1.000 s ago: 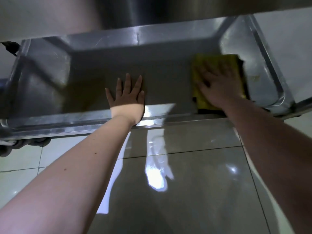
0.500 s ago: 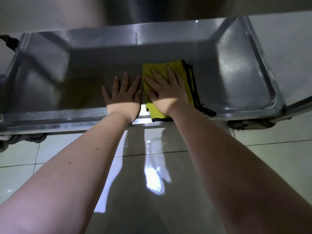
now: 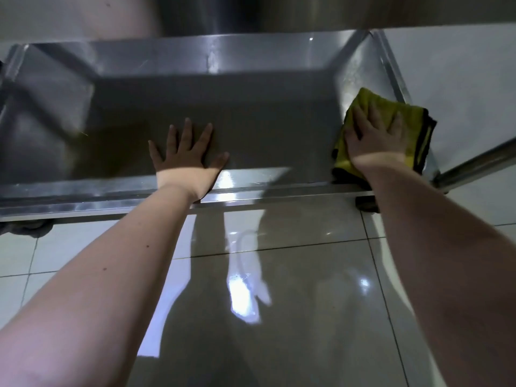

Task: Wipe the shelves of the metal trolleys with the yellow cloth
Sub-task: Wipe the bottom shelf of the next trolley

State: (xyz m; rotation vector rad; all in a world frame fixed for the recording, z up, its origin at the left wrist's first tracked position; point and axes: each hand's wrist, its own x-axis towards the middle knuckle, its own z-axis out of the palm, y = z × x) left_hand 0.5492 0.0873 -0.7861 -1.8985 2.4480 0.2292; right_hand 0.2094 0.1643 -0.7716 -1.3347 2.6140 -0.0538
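Bottom shelf (image 3: 265,113): wiping under way, finish unclear | yellow cloth (image 3: 413,127): at shelf's right wall, under right hand (image 3: 374,141), fingers spread | left hand (image 3: 187,155): flat mid-shelf, fingers spread

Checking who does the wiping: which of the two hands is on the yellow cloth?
The right hand, pressed flat on the yellow cloth at the shelf's right end. The left hand lies bare on the metal, mid-shelf.

Glossy pale floor tiles (image 3: 293,303) with dark grout lines mirror a bright light patch (image 3: 243,300).
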